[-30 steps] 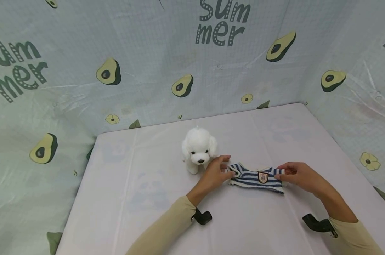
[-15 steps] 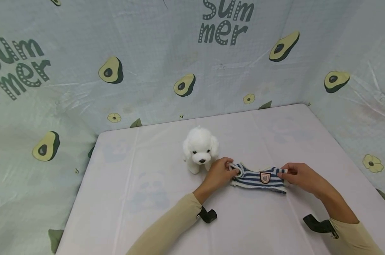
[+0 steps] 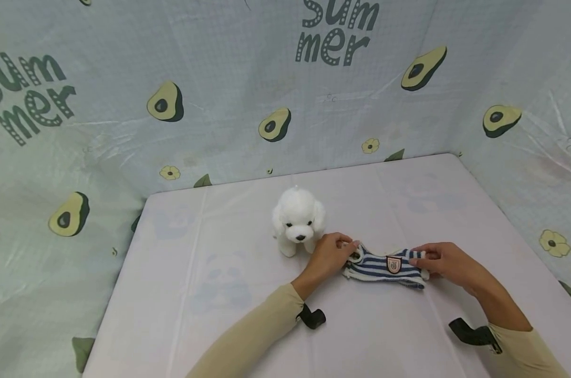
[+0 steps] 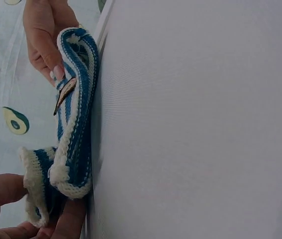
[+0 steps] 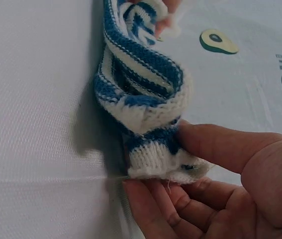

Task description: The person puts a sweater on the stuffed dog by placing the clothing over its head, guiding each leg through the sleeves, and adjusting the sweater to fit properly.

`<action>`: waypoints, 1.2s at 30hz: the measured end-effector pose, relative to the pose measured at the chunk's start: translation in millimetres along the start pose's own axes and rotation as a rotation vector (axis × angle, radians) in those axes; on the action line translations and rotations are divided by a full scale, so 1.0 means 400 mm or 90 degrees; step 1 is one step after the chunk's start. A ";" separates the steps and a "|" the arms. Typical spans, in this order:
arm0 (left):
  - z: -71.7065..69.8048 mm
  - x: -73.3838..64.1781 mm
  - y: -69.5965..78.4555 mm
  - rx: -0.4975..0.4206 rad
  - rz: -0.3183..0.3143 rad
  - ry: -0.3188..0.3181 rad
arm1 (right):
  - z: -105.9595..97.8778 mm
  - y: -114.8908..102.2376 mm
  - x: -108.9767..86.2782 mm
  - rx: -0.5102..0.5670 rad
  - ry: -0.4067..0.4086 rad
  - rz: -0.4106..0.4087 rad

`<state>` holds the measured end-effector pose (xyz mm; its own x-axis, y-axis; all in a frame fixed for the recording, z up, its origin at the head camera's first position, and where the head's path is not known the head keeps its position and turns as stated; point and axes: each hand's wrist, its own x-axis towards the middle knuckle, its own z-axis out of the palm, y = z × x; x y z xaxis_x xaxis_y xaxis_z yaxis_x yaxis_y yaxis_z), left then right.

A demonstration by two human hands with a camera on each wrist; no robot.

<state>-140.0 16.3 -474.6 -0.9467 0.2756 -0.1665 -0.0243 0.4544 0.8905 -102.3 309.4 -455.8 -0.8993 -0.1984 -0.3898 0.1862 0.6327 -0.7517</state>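
- Backdrop sheet (image 3: 219, 68): pale, behind and beside the worktop, printed with avocados, flowers, leaves and the word "summer".
- Worktop (image 3: 370, 341): pale, with faint panda prints.
- Sleeves: beige, a pair; left (image 3: 252, 331), right (image 3: 526, 352).
- Plush dog (image 3: 298, 212): white, dark eyes and nose; stands upright on the worktop, just beyond the left hand; contact with that hand cannot be told.
- Knitted garment (image 3: 375, 269): blue and white stripes, white edging; stretched between the two hands, low at the worktop, near the dog.
- Left hand (image 3: 326, 257): fingers narrow, pinching the garment's white-edged left end, thumb opposite.
- Right hand (image 3: 448, 262): fingers narrow, pinching the garment's right end, thumb above and the other fingers below.
- Wrist mounts: black, a pair, one at each cuff; left (image 3: 313, 318), right (image 3: 471, 333).
- Badge (image 3: 394, 264): shield-shaped, dark-rimmed, on the garment's front; lettering too small to read.
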 end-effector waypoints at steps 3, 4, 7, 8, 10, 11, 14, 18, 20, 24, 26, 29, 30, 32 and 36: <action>-0.001 0.001 0.003 -0.017 0.015 -0.014 | -0.005 0.000 0.001 -0.007 0.003 0.002; -0.002 0.000 0.006 -0.023 0.021 -0.017 | -0.008 0.000 0.000 -0.010 0.005 0.002; -0.008 -0.002 0.019 -0.035 0.046 -0.016 | -0.021 -0.003 -0.003 -0.008 0.009 -0.003; -0.012 -0.003 0.024 -0.036 0.057 -0.014 | -0.025 -0.005 -0.004 -0.006 0.012 -0.006; -0.019 -0.005 0.037 -0.033 0.075 -0.013 | -0.034 -0.012 -0.008 -0.005 0.020 -0.010; -0.022 -0.007 0.044 -0.030 0.083 -0.013 | -0.037 -0.016 -0.010 -0.002 0.025 -0.012; -0.031 -0.013 0.067 -0.023 0.105 -0.012 | -0.050 -0.031 -0.016 -0.007 0.051 -0.017; -0.044 -0.028 0.105 -0.014 0.143 -0.006 | -0.071 -0.054 -0.023 -0.013 0.085 -0.032; -0.054 -0.039 0.126 -0.011 0.168 -0.002 | -0.083 -0.067 -0.027 -0.014 0.099 -0.047; -0.087 -0.061 0.173 -0.004 0.227 0.013 | -0.105 -0.099 -0.030 0.008 0.131 -0.095; -0.111 -0.068 0.196 -0.003 0.248 0.028 | -0.112 -0.119 -0.026 0.020 0.144 -0.121; -0.152 -0.071 0.222 -0.013 0.255 0.052 | -0.114 -0.153 -0.013 0.041 0.156 -0.152; -0.167 -0.071 0.229 -0.019 0.253 0.060 | -0.113 -0.166 -0.007 0.043 0.160 -0.161; -0.195 -0.068 0.237 -0.032 0.251 0.073 | -0.108 -0.191 0.006 0.046 0.169 -0.177; -0.250 -0.068 0.246 -0.047 0.262 0.099 | -0.091 -0.248 0.035 0.053 0.183 -0.209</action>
<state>-148.8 -31.0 -340.1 -0.9189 0.2885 0.2691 0.3478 0.2703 0.8978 -148.0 271.2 -367.3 -0.9874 -0.1553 0.0313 -0.1067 0.5055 -0.8562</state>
